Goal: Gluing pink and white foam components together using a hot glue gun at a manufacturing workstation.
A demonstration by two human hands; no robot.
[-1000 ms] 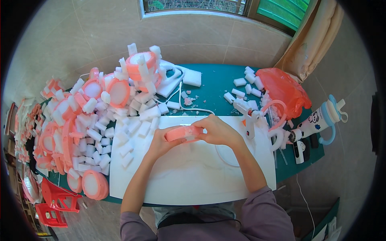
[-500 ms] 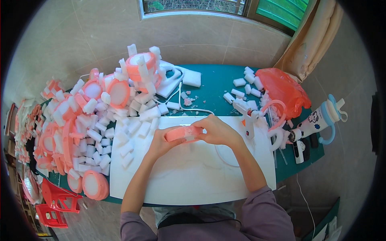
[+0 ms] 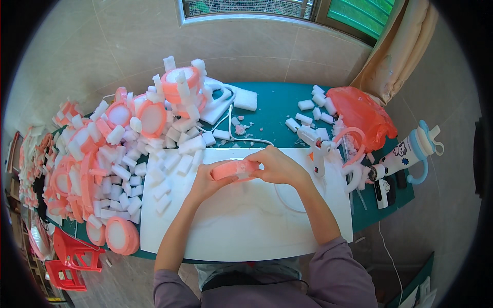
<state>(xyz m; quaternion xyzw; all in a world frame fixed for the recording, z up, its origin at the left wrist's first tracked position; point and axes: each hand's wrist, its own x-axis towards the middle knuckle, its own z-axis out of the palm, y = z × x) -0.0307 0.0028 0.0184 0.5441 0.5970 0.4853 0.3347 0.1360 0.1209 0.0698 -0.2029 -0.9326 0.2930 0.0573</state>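
Both of my hands grip a pink foam ring [image 3: 232, 168] above the white board [image 3: 246, 226]. My left hand [image 3: 204, 182] wraps round the ring's left end, thumb along the near side. At the right end, my right hand [image 3: 276, 165] pinches the foam between thumb and fingers. Rough, whitish patches show on the ring's side facing me. Whatever fills its inside is hidden by the tilt and my fingers. Beyond my right hand a white glue gun [image 3: 317, 151] stands on the board's far right part.
A big heap of white foam blocks [image 3: 120, 174] and pink foam rounds [image 3: 122, 236] covers the table's left. At the right are a red plastic bag [image 3: 362, 115], a tumbler [image 3: 405, 154] and small white blocks [image 3: 306, 105]. A white cord [image 3: 246, 139] crosses behind the board.
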